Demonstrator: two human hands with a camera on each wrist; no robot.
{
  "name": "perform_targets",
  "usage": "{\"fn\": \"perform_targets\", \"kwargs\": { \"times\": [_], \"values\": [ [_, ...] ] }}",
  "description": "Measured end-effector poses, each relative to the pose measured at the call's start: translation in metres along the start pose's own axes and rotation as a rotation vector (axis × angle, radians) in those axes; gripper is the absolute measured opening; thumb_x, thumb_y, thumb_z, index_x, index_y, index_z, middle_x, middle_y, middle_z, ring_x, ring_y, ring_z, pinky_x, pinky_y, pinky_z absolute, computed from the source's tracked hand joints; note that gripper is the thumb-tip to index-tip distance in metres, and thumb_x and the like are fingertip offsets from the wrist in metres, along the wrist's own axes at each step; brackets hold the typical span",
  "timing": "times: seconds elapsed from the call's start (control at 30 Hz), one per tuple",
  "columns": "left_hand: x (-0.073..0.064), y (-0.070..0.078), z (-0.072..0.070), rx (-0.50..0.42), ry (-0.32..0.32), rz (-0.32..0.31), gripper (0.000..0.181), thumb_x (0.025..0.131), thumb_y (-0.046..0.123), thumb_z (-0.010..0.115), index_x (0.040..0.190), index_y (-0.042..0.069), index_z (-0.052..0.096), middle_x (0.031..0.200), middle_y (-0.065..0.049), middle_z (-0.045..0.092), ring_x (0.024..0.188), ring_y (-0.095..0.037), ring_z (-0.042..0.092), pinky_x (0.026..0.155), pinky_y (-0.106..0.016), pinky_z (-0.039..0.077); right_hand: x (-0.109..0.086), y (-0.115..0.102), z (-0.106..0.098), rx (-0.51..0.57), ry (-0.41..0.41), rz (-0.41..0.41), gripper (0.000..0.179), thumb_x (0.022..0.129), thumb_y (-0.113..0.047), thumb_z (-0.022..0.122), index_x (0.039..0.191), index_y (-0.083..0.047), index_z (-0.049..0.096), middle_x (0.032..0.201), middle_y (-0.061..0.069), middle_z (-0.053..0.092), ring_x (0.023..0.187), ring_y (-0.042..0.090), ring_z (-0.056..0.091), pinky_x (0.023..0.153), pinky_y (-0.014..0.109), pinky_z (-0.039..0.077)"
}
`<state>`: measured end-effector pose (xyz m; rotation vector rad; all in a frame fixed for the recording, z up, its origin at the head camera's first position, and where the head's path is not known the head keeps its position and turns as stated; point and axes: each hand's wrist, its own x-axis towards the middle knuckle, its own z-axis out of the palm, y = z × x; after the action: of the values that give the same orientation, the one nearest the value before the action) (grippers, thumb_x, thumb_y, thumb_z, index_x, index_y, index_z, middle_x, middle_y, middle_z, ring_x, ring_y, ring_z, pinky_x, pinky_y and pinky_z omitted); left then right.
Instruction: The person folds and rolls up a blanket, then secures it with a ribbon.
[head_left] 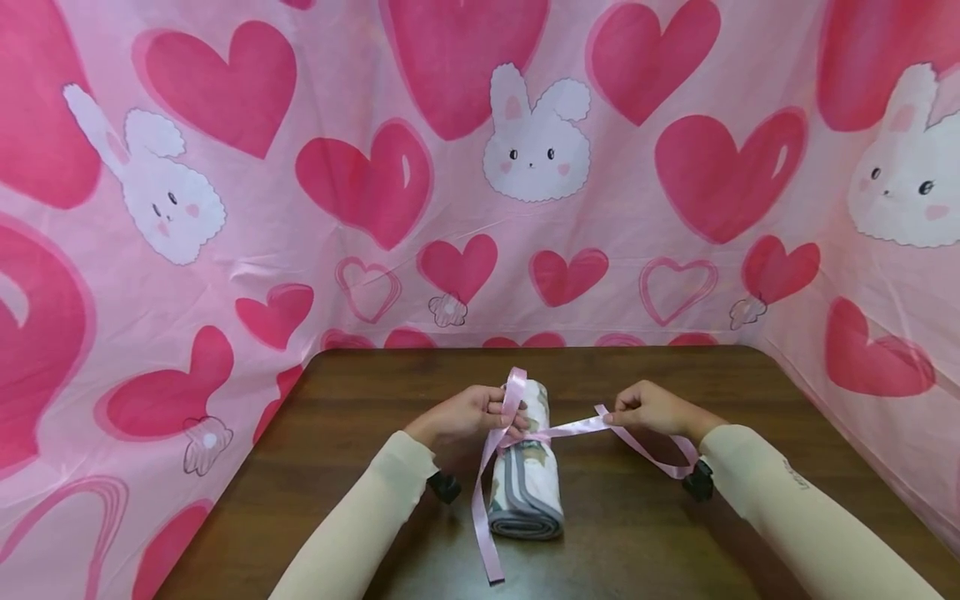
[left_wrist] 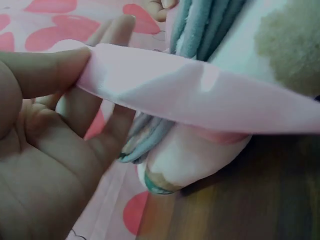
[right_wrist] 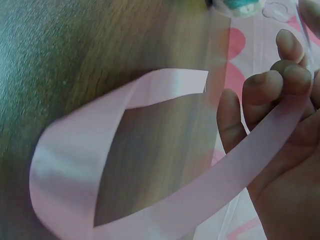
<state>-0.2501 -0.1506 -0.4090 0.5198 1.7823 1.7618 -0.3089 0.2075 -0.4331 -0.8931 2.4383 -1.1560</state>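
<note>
A rolled blanket (head_left: pixel 529 493), white with a grey edge and a brownish print, lies lengthwise on the table. Pink satin ribbon (head_left: pixel 487 500) goes around its middle. My left hand (head_left: pixel 480 410) is at the roll's left side and pinches a raised stretch of the ribbon (left_wrist: pixel 150 75) between thumb and fingers. Off to the right, my right hand (head_left: pixel 660 408) pinches the other length, pulled fairly straight from the roll. Beyond those fingers, the ribbon's tail (right_wrist: pixel 65 165) hangs in a loose curve. Left of the roll, another tail reaches toward the table's near side. The crossing is partly covered by left fingers.
The brown wooden table (head_left: pixel 360 392) has rounded far corners. A pink cloth (head_left: pixel 465 217) with hearts and rabbit faces hangs behind it and along both sides. Dark wrist devices (head_left: pixel 699 482) sit under both cream sleeves (head_left: pixel 795 500).
</note>
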Motion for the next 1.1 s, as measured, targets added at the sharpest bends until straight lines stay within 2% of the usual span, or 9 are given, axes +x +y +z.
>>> {"fn": "perform_targets", "kwargs": {
  "times": [0.07, 0.17, 0.23, 0.33, 0.47, 0.6, 0.8, 0.9, 1.1],
  "values": [
    [0.002, -0.002, 0.000, 0.065, 0.013, 0.040, 0.024, 0.096, 0.007, 0.060, 0.118, -0.002, 0.065, 0.111, -0.020, 0.066, 0.104, -0.034, 0.065, 0.096, -0.043, 0.046, -0.001, 0.001, -0.001, 0.000, 0.002, 0.020, 0.036, 0.089, -0.029, 0.071, 0.069, -0.001, 0.061, 0.058, -0.002, 0.043, 0.053, 0.010, 0.038, 0.046, 0.024, 0.031],
    [0.006, -0.004, -0.001, 0.122, 0.066, 0.115, 0.020, 0.097, 0.005, 0.058, 0.112, -0.003, 0.067, 0.105, -0.017, 0.069, 0.103, -0.033, 0.066, 0.097, -0.043, 0.045, -0.003, 0.002, -0.002, 0.011, 0.003, 0.037, 0.039, 0.089, -0.030, 0.071, 0.070, 0.001, 0.060, 0.058, -0.002, 0.042, 0.053, 0.011, 0.037, 0.046, 0.025, 0.031],
    [0.008, -0.004, -0.002, 0.112, 0.099, 0.167, 0.021, 0.097, 0.003, 0.055, 0.115, -0.005, 0.063, 0.102, -0.016, 0.070, 0.101, -0.032, 0.066, 0.095, -0.044, 0.046, -0.003, 0.002, -0.003, 0.015, 0.001, 0.037, 0.040, 0.090, -0.030, 0.071, 0.071, 0.003, 0.060, 0.058, -0.002, 0.042, 0.053, 0.011, 0.037, 0.046, 0.025, 0.031],
    [0.011, -0.004, -0.001, 0.028, 0.103, 0.206, 0.030, 0.098, 0.000, 0.052, 0.127, -0.008, 0.050, 0.096, -0.018, 0.068, 0.092, -0.033, 0.068, 0.092, -0.047, 0.048, -0.004, 0.001, -0.003, 0.024, -0.002, 0.038, 0.040, 0.090, -0.029, 0.071, 0.072, 0.005, 0.061, 0.059, -0.002, 0.043, 0.054, 0.010, 0.038, 0.047, 0.025, 0.032],
    [0.011, -0.003, 0.002, -0.029, 0.085, 0.137, 0.036, 0.099, 0.004, 0.051, 0.133, -0.004, 0.042, 0.093, -0.016, 0.065, 0.078, -0.026, 0.066, 0.081, -0.042, 0.054, -0.005, 0.002, -0.005, 0.019, -0.001, 0.031, 0.038, 0.090, -0.028, 0.070, 0.073, 0.004, 0.061, 0.059, -0.002, 0.044, 0.054, 0.010, 0.039, 0.047, 0.025, 0.032],
    [0.011, -0.005, 0.006, 0.009, 0.086, 0.079, 0.030, 0.098, 0.011, 0.057, 0.125, -0.002, 0.052, 0.095, -0.017, 0.067, 0.075, -0.022, 0.062, 0.070, -0.032, 0.054, -0.006, 0.003, -0.009, 0.007, 0.010, 0.021, 0.037, 0.090, -0.029, 0.070, 0.073, 0.003, 0.062, 0.060, -0.002, 0.042, 0.055, 0.010, 0.039, 0.047, 0.025, 0.033],
    [0.015, -0.012, 0.009, 0.060, 0.082, 0.131, 0.024, 0.098, 0.013, 0.058, 0.118, 0.000, 0.058, 0.091, -0.020, 0.065, 0.067, -0.022, 0.057, 0.060, -0.029, 0.052, -0.007, 0.005, -0.012, -0.023, 0.026, 0.008, 0.037, 0.091, -0.029, 0.069, 0.072, 0.002, 0.063, 0.062, -0.003, 0.043, 0.058, 0.011, 0.041, 0.051, 0.025, 0.035],
    [0.017, -0.016, 0.011, 0.098, 0.084, 0.155, 0.021, 0.099, 0.009, 0.056, 0.116, -0.002, 0.059, 0.086, -0.016, 0.064, 0.062, -0.018, 0.053, 0.055, -0.026, 0.049, -0.008, 0.005, -0.012, -0.022, 0.013, 0.008, 0.036, 0.092, -0.029, 0.068, 0.074, 0.002, 0.063, 0.062, -0.004, 0.042, 0.059, 0.010, 0.041, 0.051, 0.025, 0.035],
    [0.018, -0.020, 0.013, 0.141, 0.050, 0.158, 0.026, 0.099, 0.005, 0.053, 0.123, -0.006, 0.056, 0.086, -0.012, 0.063, 0.068, -0.017, 0.054, 0.062, -0.025, 0.049, -0.010, 0.007, -0.013, -0.013, 0.021, 0.006, 0.036, 0.092, -0.028, 0.068, 0.074, 0.003, 0.063, 0.058, -0.007, 0.039, 0.055, 0.007, 0.036, 0.048, 0.024, 0.031]
  ]
}}
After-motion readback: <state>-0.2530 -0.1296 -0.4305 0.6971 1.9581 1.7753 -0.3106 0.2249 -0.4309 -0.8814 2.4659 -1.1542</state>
